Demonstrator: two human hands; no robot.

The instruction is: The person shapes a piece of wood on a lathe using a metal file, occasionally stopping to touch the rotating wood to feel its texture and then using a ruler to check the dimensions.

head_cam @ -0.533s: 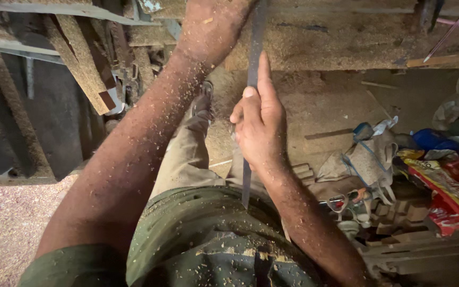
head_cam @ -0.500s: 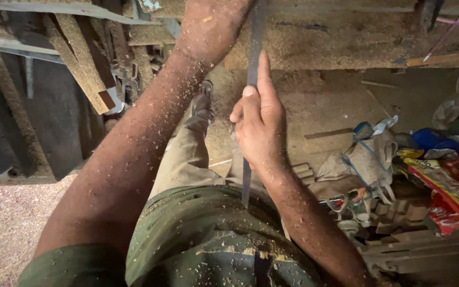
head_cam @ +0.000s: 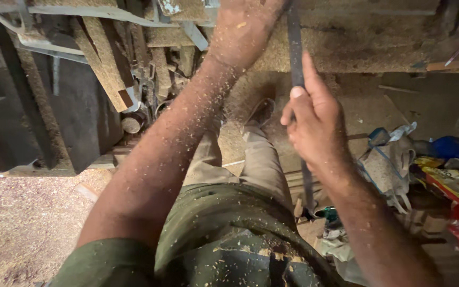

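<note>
Strip: one long, thin, dark metal band (head_cam: 295, 58) runs from the top edge down past the knee, ahead of the body.
Right hand: right hand (head_cam: 314, 119) wraps around the band mid-length, thumb up along it.
Left hand: left hand (head_cam: 245, 26) is near the band's upper part; fingers cut off, grip unclear.
Progress: band held in both-hand reach; nothing fitted or cut that I can see.
Surroundings: one sawdust-covered wooden bench (head_cam: 367, 42); sawdust heap (head_cam: 22, 223); one white woven bag (head_cam: 389, 165).
</note>
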